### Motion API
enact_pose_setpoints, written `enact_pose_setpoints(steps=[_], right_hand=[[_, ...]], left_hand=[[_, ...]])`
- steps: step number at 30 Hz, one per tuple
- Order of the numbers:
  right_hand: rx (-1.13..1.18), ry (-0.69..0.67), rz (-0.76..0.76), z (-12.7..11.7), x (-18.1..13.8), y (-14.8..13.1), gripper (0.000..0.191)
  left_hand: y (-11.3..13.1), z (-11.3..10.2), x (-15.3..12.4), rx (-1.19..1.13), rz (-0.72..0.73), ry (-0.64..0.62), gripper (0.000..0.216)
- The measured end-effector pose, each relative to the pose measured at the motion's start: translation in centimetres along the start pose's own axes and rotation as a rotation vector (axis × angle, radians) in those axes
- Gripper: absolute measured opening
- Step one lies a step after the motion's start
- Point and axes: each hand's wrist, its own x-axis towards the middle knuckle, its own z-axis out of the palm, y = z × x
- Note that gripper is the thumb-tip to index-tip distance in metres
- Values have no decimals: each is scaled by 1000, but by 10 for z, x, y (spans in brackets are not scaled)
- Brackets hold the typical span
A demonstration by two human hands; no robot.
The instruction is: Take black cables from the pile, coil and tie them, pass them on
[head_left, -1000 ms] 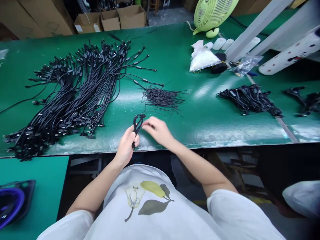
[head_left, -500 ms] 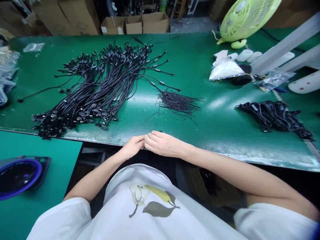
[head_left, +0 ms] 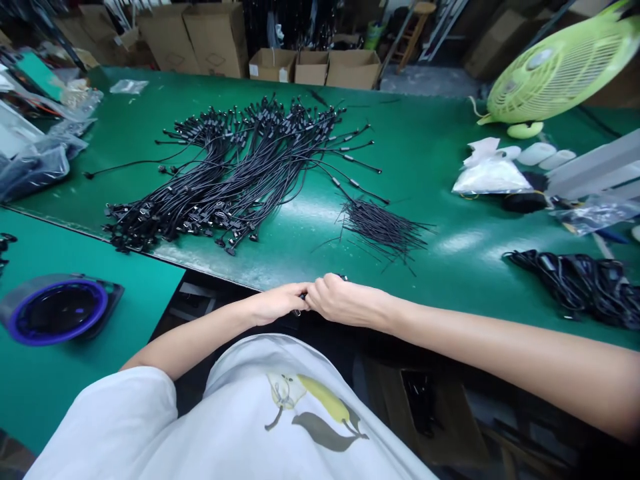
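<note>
At the table's front edge, my left hand and my right hand meet, both with closed fingers. They grip a black cable, mostly hidden by the fingers; small dark parts show between the hands and beyond the right knuckles. Past my hands lies a loose heap of thin black ties. A large pile of black cables with plugs on their ends spreads to the left of it. Several bundled black cables lie off to the right.
A green fan stands at the back right, near a white bag and a grey post. Plastic bags lie far left. A blue-rimmed round dish sits on the lower green surface. Cardboard boxes stand behind the table.
The view has swung, so the table things appear farther right and mostly lower. My hands stay together at the edge; more of the black cable now shows between them.
</note>
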Motion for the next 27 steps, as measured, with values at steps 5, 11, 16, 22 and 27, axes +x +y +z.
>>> enact_pose_setpoints(steps=[5, 11, 16, 22, 27], right_hand=[[66, -30, 382, 8, 6, 5, 22], [98, 199, 788, 25, 13, 9, 22], [47, 264, 790, 27, 7, 9, 21], [314, 274, 698, 27, -1, 15, 28], [274, 186, 452, 25, 1, 13, 29]], left_hand=[[14, 5, 9, 45, 159, 143, 48], [19, 3, 19, -9, 314, 282, 50], [26, 3, 14, -25, 320, 216, 32], [30, 1, 12, -114, 312, 252, 31], [20, -8, 16, -85, 274, 271, 37]])
